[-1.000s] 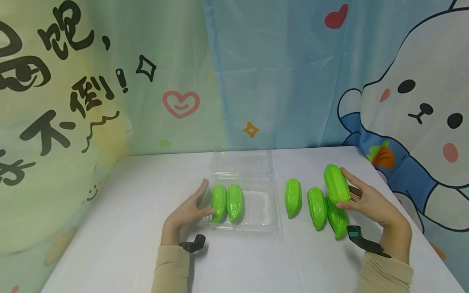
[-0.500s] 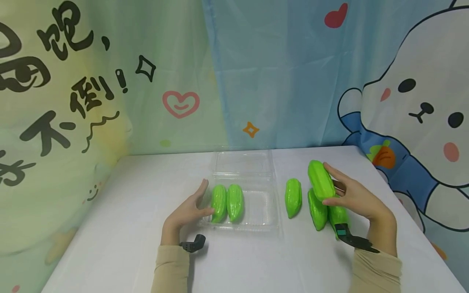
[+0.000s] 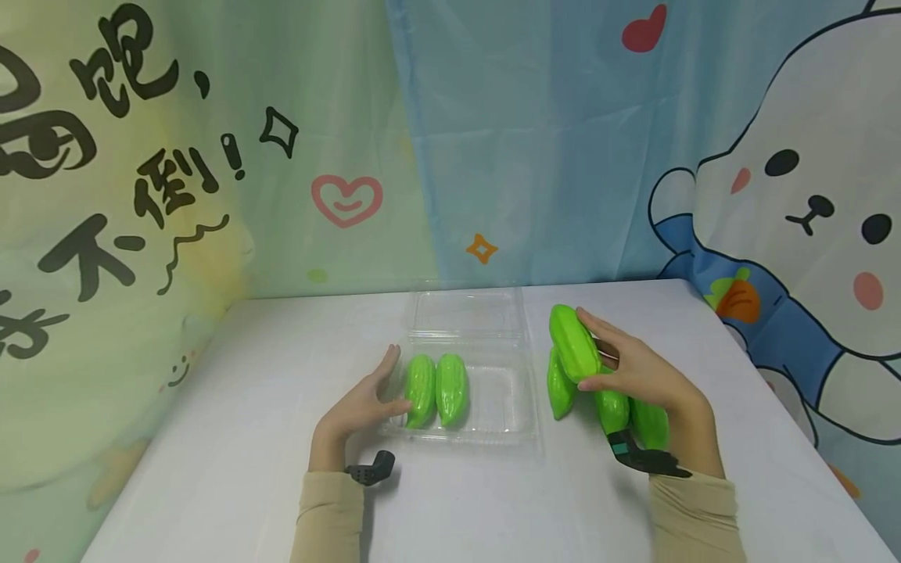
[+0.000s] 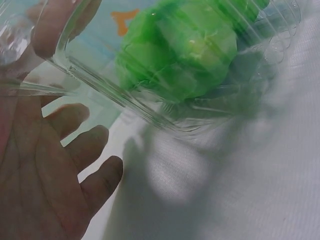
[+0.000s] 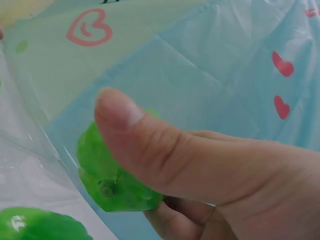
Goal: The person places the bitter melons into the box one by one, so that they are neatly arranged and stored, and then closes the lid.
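White table [image 3: 246, 438] against our cartoon curtains [image 3: 211, 156], our left hand [image 3: 359, 410] flat, fingers straight on the clear tray [image 3: 507, 407] wall, our right hand [image 3: 637, 375] raised, fingers and thumb wrapped round a green gourd [image 3: 573, 342]

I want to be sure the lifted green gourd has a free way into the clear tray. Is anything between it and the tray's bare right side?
Nothing visible blocks it. The right hand holds the gourd above the table, just right of the clear tray. The lid lies folded back, and the two gourds inside sit at its left by the left hand.
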A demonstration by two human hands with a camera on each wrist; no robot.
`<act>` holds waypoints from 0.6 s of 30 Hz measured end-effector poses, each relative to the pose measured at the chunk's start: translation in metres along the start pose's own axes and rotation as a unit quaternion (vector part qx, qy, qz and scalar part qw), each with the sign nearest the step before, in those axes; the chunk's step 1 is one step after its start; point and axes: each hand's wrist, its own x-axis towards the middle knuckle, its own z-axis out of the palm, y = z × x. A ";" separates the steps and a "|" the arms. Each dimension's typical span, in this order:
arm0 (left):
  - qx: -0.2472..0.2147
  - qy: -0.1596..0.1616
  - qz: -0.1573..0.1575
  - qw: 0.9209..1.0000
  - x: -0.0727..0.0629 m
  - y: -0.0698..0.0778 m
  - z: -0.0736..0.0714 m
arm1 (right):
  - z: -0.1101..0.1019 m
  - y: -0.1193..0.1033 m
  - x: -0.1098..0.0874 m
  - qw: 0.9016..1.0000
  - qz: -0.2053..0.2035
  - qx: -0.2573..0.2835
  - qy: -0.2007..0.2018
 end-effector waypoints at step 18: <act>0.001 -0.001 0.000 1.000 0.000 0.001 -0.001 | 0.034 -0.021 0.030 1.000 -0.025 -0.008 -0.001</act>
